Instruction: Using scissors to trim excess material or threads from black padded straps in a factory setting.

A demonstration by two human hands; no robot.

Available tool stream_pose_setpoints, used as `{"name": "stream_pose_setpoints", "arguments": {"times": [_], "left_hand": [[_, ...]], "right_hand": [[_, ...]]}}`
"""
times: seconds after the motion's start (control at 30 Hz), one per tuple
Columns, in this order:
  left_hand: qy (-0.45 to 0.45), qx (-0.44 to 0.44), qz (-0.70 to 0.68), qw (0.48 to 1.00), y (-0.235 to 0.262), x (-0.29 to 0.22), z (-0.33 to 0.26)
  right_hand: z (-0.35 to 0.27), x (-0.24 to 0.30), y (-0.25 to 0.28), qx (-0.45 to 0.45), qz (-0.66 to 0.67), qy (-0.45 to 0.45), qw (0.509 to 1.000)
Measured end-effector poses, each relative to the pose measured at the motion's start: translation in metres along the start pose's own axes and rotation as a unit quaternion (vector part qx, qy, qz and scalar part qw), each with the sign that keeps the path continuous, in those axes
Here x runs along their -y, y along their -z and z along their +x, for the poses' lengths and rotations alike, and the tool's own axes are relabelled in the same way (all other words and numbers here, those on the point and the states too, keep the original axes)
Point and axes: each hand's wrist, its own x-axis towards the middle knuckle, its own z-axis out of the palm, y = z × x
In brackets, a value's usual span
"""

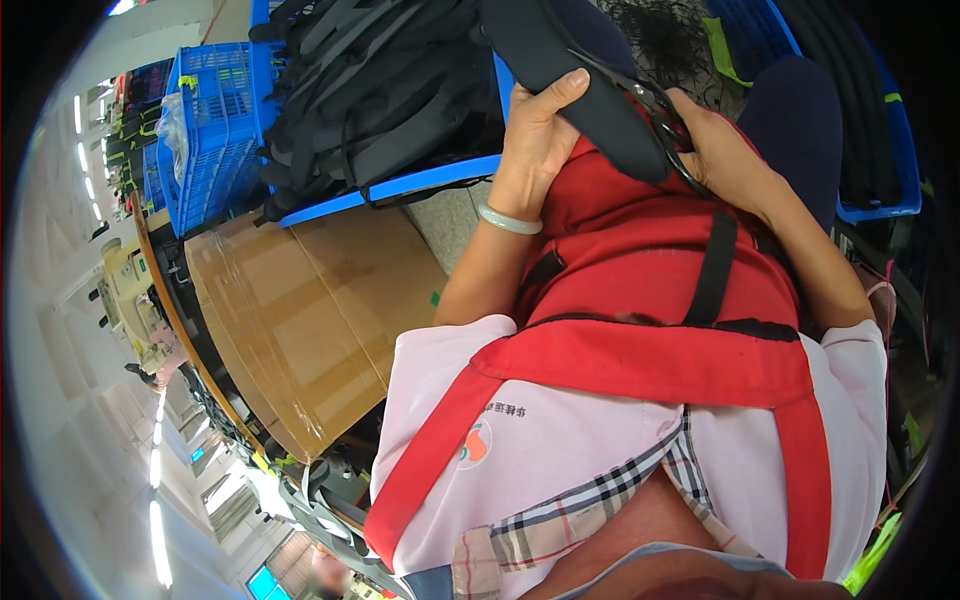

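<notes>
A long, dark padded fabric strap (617, 118) lies over my lap, its rounded end toward me. My left hand (540, 125) pinches it, thumb on top and fingers underneath, partly hidden. In my right hand (722, 150) is a pair of scissors (648, 96) with dark handles. The fingers are closed round the handles, and the scissors sit against the strap's right edge. The blades are mostly hidden, so whether they touch thread or fabric I cannot tell. Under both hands is a red apron (650, 270).
A blue crate (400, 182) heaped with dark straps (390, 90) stands ahead on the left, beside another blue crate (218, 135). Brown cardboard (310, 310) lies below them. At the right is a blue crate (880, 212) of dark pieces. Black thread scraps (675, 40) cover the floor ahead.
</notes>
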Motion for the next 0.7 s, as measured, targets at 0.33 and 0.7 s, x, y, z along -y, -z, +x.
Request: {"name": "stream_pose_setpoints", "arguments": {"times": [0.33,0.7], "left_hand": [[0.013,-0.006,-0.031,0.999,-0.003,-0.006,0.0],[0.002,0.014,-0.013,1.0,0.0,-0.006,0.006]], "right_hand": [[0.008,-0.006,-0.005,-0.019,-0.006,0.011,1.0],[0.004,-0.005,-0.004,-0.031,-0.017,0.017,0.999]]}}
